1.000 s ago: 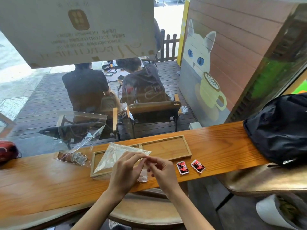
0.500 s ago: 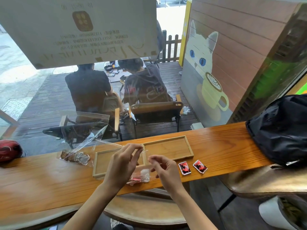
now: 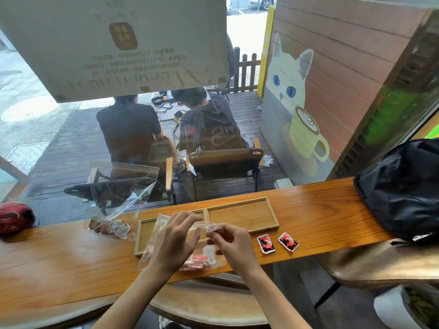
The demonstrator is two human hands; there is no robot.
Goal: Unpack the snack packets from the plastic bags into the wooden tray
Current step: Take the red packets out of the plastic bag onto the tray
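While both hands grip the top of one clear plastic bag [image 3: 164, 236] at lower centre — left hand [image 3: 174, 241] and right hand [image 3: 231, 241] pinching its mouth — red packets [image 3: 198, 260] sit in its bottom. Right of them two loose red packets [image 3: 276, 242] lie on the counter [image 3: 59, 262]. Behind, the wooden tray [image 3: 240, 216]; at left, a second bag [image 3: 111, 227].

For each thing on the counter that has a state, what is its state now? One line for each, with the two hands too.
Wooden tray: flat on the counter, right compartment holds nothing.
Held plastic bag: both hands pinch its top, packets inside.
Second plastic bag: on the counter left of the tray, top standing up, packets inside.
Two red packets: lying on the counter, right of the hands, outside the tray.
Left hand: pinches the bag.
Right hand: pinches the bag.
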